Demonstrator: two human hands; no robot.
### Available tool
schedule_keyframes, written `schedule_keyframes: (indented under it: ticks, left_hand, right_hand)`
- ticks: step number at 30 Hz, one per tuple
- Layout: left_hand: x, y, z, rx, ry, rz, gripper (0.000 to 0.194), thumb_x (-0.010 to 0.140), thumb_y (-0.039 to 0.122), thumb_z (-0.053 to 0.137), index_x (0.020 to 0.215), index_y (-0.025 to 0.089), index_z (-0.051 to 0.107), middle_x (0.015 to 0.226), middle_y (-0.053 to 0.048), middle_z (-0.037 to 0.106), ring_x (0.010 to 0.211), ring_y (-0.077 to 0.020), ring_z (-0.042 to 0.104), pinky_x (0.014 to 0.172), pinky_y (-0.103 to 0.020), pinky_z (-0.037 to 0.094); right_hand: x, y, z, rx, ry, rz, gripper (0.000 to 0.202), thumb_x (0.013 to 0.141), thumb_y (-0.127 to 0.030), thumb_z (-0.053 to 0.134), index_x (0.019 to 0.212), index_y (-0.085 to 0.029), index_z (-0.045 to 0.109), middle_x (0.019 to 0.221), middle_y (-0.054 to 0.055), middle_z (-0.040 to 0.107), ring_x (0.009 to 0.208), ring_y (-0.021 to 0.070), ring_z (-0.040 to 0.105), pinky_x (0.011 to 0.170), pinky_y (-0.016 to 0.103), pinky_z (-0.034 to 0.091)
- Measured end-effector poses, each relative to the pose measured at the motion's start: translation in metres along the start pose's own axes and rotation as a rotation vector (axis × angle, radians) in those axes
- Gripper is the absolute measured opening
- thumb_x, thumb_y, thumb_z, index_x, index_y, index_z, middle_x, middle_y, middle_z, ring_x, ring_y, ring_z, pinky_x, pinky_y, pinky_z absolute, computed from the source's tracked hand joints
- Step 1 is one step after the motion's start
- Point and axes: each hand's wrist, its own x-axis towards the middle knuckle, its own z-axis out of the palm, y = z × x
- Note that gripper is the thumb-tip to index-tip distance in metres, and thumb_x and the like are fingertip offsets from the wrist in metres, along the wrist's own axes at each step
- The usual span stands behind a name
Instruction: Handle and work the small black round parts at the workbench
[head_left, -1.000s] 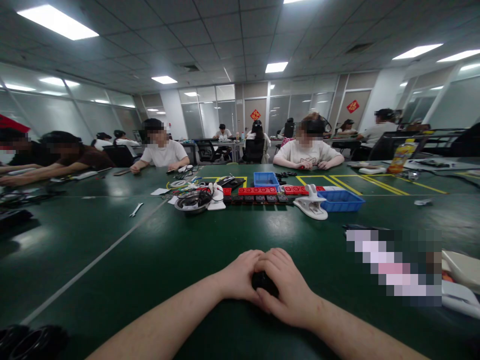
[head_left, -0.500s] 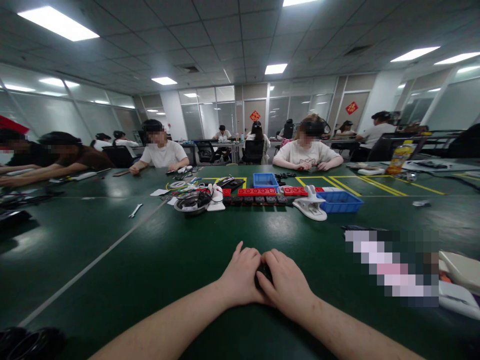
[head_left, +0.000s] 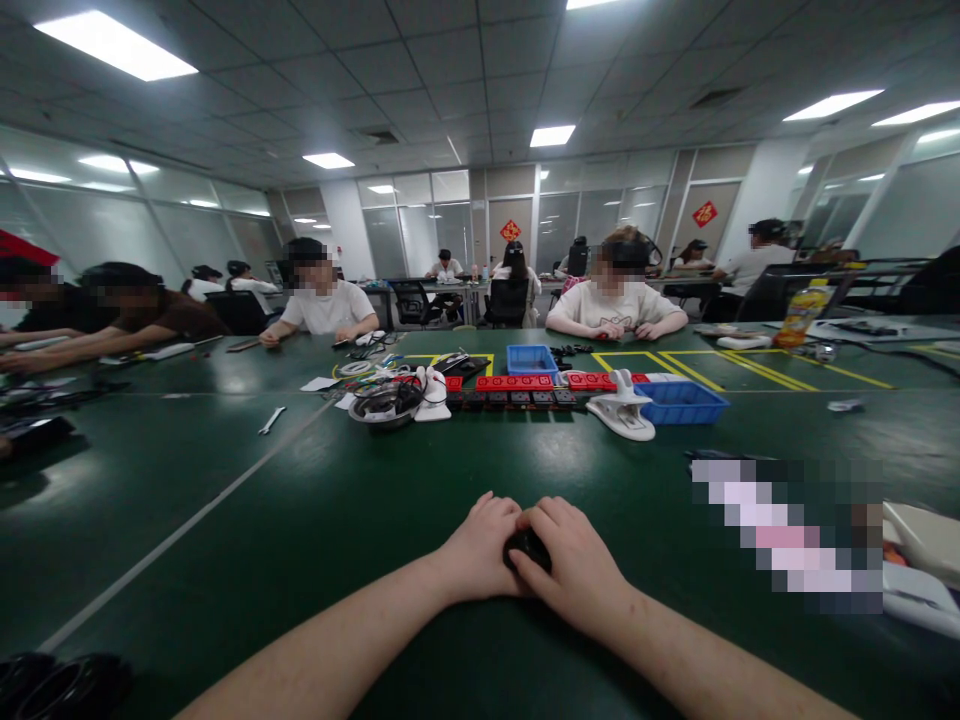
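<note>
A small black rounded object [head_left: 528,549] is between my two hands, low over the green table [head_left: 360,510] in front of me. My left hand [head_left: 484,548] curls round its left side, with the fingertips partly hidden. From the right, my right hand [head_left: 571,560] grips it, thumb on the near side and fingers over the top. Both hands touch each other around the object. What the object is cannot be made out.
Beyond my hands are a red-and-black strip [head_left: 517,385], a white clamp-like stand [head_left: 622,408], a blue bin [head_left: 682,402] and a bowl of cables [head_left: 385,405]. A wrench [head_left: 271,421] lies left. Across the table sit people [head_left: 330,300].
The fingers of my left hand have drawn in, its raised finger now lower. More of the black object shows between my hands.
</note>
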Motion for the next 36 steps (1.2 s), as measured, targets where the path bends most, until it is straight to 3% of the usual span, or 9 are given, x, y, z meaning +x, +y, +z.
schedule_keyframes:
  ticks: [6, 12, 16, 20, 25, 28, 31, 36]
  left_hand:
    - [0.0, -0.013, -0.002, -0.008, -0.047, 0.084, 0.03, 0.058, 0.029, 0.072, 0.082, 0.02, 0.057, 0.094, -0.001, 0.049, 0.091, -0.0207, 0.045, 0.086, -0.033, 0.039]
    - [-0.001, -0.017, -0.006, -0.031, -0.067, 0.136, 0.032, 0.058, 0.027, 0.074, 0.086, 0.022, 0.06, 0.096, 0.0, 0.047, 0.094, -0.0204, 0.045, 0.084, -0.03, 0.039]
    - [-0.002, -0.015, -0.008, -0.053, -0.088, 0.16, 0.032, 0.061, 0.033, 0.073, 0.09, 0.024, 0.062, 0.101, 0.0, 0.048, 0.097, -0.0212, 0.045, 0.086, -0.032, 0.038]
    - [-0.002, -0.014, -0.008, -0.036, -0.114, 0.165, 0.036, 0.063, 0.037, 0.072, 0.094, 0.024, 0.062, 0.1, -0.002, 0.049, 0.095, -0.0219, 0.046, 0.085, -0.033, 0.039]
    - [-0.002, -0.015, -0.004, -0.017, -0.115, 0.175, 0.037, 0.064, 0.039, 0.07, 0.096, 0.023, 0.061, 0.1, -0.002, 0.049, 0.095, -0.0229, 0.046, 0.085, -0.033, 0.039]
    - [-0.002, -0.016, -0.003, -0.005, -0.099, 0.185, 0.038, 0.063, 0.04, 0.07, 0.094, 0.021, 0.059, 0.1, -0.003, 0.049, 0.094, -0.0226, 0.046, 0.087, -0.034, 0.038]
    - [-0.002, -0.012, -0.003, 0.0, -0.075, 0.165, 0.054, 0.058, 0.042, 0.072, 0.104, 0.021, 0.052, 0.102, -0.003, 0.05, 0.094, -0.0234, 0.047, 0.09, -0.038, 0.036]
    - [-0.002, -0.001, -0.003, -0.011, -0.064, 0.135, 0.07, 0.058, 0.047, 0.071, 0.117, 0.021, 0.044, 0.112, -0.006, 0.05, 0.104, -0.027, 0.046, 0.102, -0.048, 0.021]
  right_hand:
    - [-0.003, -0.001, -0.003, 0.097, -0.004, -0.166, 0.014, 0.072, -0.015, 0.05, 0.085, -0.019, 0.054, 0.086, 0.005, 0.055, 0.083, 0.0202, 0.046, 0.076, 0.036, 0.038]
    - [-0.005, -0.002, -0.005, 0.199, 0.032, -0.359, 0.026, 0.063, -0.008, 0.042, 0.085, -0.019, 0.052, 0.086, 0.005, 0.057, 0.085, 0.0192, 0.048, 0.08, 0.038, 0.037]
    - [-0.006, -0.004, -0.009, 0.255, 0.045, -0.425, 0.025, 0.057, -0.008, 0.038, 0.077, -0.02, 0.049, 0.073, 0.001, 0.055, 0.076, 0.0162, 0.051, 0.09, 0.041, 0.034]
    - [-0.009, -0.005, -0.009, 0.343, 0.072, -0.457, 0.017, 0.059, -0.009, 0.035, 0.067, -0.022, 0.043, 0.061, -0.003, 0.051, 0.062, 0.0131, 0.051, 0.097, 0.042, 0.031]
    - [-0.011, -0.009, -0.011, 0.401, 0.092, -0.529, 0.014, 0.063, -0.01, 0.035, 0.066, -0.021, 0.044, 0.065, -0.002, 0.055, 0.069, 0.0131, 0.055, 0.1, 0.041, 0.028]
    - [-0.01, -0.011, -0.014, 0.324, 0.121, -0.472, 0.013, 0.068, -0.014, 0.04, 0.075, -0.021, 0.049, 0.071, 0.0, 0.057, 0.079, 0.0162, 0.054, 0.1, 0.045, 0.025]
    - [-0.007, -0.01, -0.014, 0.207, 0.128, -0.289, 0.017, 0.071, -0.026, 0.05, 0.085, -0.018, 0.051, 0.084, 0.005, 0.057, 0.083, 0.0208, 0.05, 0.088, 0.045, 0.034]
    - [-0.002, -0.003, -0.006, 0.018, 0.026, -0.028, 0.029, 0.071, -0.04, 0.06, 0.087, -0.017, 0.052, 0.087, 0.006, 0.054, 0.081, 0.0222, 0.048, 0.075, 0.038, 0.038]
